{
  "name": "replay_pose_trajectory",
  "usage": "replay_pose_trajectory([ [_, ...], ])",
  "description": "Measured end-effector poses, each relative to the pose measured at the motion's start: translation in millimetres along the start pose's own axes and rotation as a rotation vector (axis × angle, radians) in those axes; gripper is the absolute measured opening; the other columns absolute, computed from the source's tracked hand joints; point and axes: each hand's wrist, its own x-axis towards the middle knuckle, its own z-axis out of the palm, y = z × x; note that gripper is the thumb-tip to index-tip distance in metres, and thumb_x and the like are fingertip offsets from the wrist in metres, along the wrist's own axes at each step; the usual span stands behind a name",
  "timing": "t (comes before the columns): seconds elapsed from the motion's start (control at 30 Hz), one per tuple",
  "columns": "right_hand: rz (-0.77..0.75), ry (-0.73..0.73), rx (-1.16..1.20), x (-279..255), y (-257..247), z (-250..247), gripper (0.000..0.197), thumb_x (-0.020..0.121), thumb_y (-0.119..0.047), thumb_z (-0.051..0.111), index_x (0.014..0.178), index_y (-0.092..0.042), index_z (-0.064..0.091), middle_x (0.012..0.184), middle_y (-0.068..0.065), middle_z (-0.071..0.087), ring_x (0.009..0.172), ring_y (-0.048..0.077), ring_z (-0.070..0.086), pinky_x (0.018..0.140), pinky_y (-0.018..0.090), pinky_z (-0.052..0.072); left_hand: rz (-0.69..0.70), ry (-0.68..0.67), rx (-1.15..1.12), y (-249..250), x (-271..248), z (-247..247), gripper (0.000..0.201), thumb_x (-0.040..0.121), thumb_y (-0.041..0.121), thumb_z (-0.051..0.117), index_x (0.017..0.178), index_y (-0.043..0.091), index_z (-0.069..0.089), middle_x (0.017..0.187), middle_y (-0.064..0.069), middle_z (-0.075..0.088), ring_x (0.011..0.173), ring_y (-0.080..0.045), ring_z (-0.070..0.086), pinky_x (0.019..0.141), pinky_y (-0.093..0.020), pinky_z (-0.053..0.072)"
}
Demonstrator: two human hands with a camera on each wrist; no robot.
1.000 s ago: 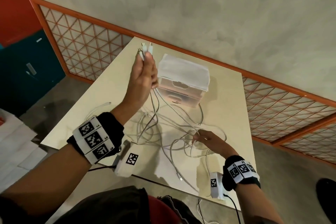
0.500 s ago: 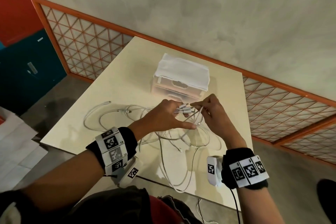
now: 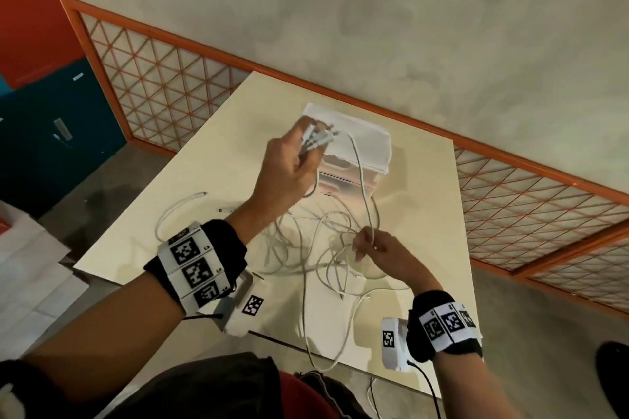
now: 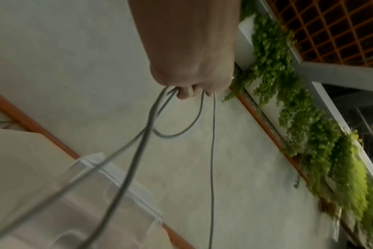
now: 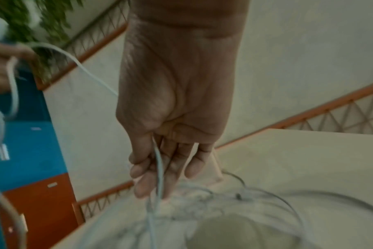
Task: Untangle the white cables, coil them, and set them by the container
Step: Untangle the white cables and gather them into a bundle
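Observation:
Several white cables [image 3: 320, 241] lie tangled on the cream table [image 3: 422, 194], in front of a clear plastic container [image 3: 354, 150] with a white lid. My left hand [image 3: 289, 163] is raised above the table near the container and grips a bundle of cable ends [image 3: 318, 139]; strands hang from its fist [image 4: 192, 87]. One cable [image 3: 362, 187] runs down from that bundle to my right hand [image 3: 371, 243], low over the tangle. Its fingers [image 5: 158, 176] pinch this strand [image 5: 159, 165].
A loose cable loop [image 3: 177, 211] and a plug lie at the table's left side. One strand hangs over the near table edge [image 3: 326, 360]. An orange lattice railing [image 3: 531, 194] borders the table's far side. A blue cabinet [image 3: 54, 133] stands at left.
My left hand has lifted the bundle of cable ends up and back toward the container. My right hand left the bundle and slid down one cable to just above the tangle.

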Motion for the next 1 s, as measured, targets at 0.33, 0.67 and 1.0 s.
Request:
replay_pose_trajectory([
  [0.33, -0.030, 0.330, 0.092, 2, 9, -3, 0.019, 0.100, -0.006, 0.039, 0.092, -0.015, 0.054, 0.069, -0.002, 0.066, 0.072, 0.014, 0.065, 0.070, 0.028, 0.047, -0.106, -0.089, 0.410, -40, -12, -3, 0.023, 0.091, 0.025, 0.057, 0.106, 0.007, 0.060, 0.075, -0.015, 0.067, 0.068, -0.031, 0.062, 0.061, -0.037, 0.048],
  [0.67, -0.350, 0.892, 0.084, -9, -83, -65, 0.025, 0.101, -0.025, 0.038, 0.104, -0.016, 0.061, 0.059, -0.011, 0.047, 0.050, 0.017, 0.034, 0.049, 0.038, 0.034, -0.418, -0.292, 0.780, -84, -33, -12, 0.028, 0.091, 0.028, 0.057, 0.108, 0.006, 0.056, 0.104, -0.024, 0.064, 0.098, -0.044, 0.058, 0.077, -0.041, 0.046],
  [1.0, -0.285, 0.259, 0.009, -3, -79, -36, 0.018, 0.090, -0.016, 0.061, 0.102, -0.026, 0.071, 0.104, -0.005, 0.072, 0.094, -0.011, 0.062, 0.082, 0.006, 0.043, -0.277, -0.332, 0.071, -36, -20, -8, 0.050, 0.078, 0.034, 0.072, 0.124, 0.030, 0.054, 0.092, 0.008, 0.068, 0.066, -0.005, 0.060, 0.068, -0.015, 0.045],
])
